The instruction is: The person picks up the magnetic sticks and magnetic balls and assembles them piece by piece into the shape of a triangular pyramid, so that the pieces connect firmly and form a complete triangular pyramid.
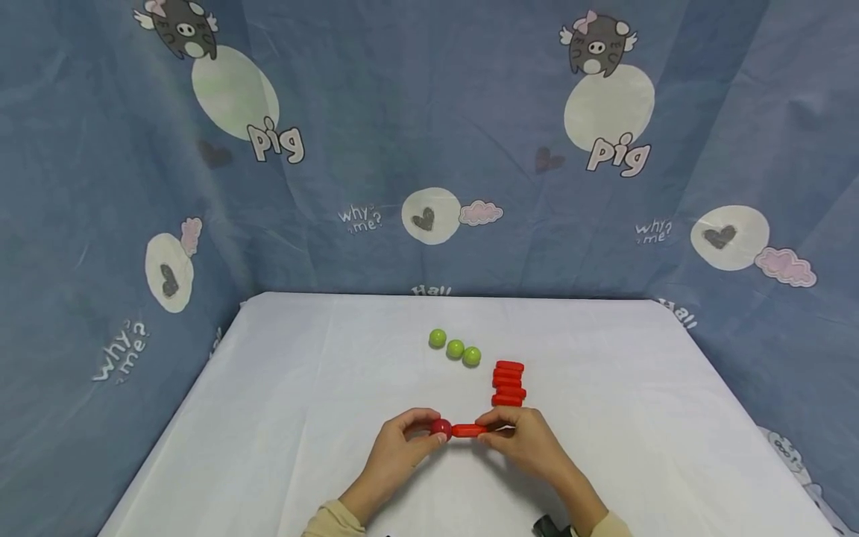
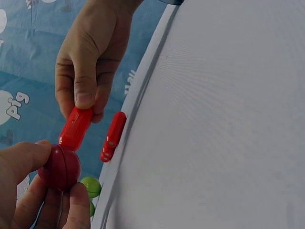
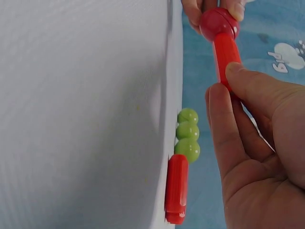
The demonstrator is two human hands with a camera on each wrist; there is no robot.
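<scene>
My left hand (image 1: pixel 397 445) pinches a dark red ball (image 2: pixel 61 167) between thumb and fingertips. Opposite it, my right hand (image 1: pixel 526 441) grips the far end of a bright red rod (image 1: pixel 468 430) with thumb and fingers. The rod's near end meets the ball, and the two line up end to end in all three views. Both pieces are held above the white table (image 1: pixel 362 358). In the right wrist view, the red rod (image 3: pixel 226 55) shows flat, faceted sides, and its outer end is covered by my right fingertips.
Several red rods (image 1: pixel 508 383) lie side by side just beyond my right hand. Farther back, three green balls (image 1: pixel 455 349) sit in a slanting row. A blue printed cloth (image 1: pixel 429 134) hangs behind the table. A small black object (image 1: pixel 549 526) shows near my right wrist.
</scene>
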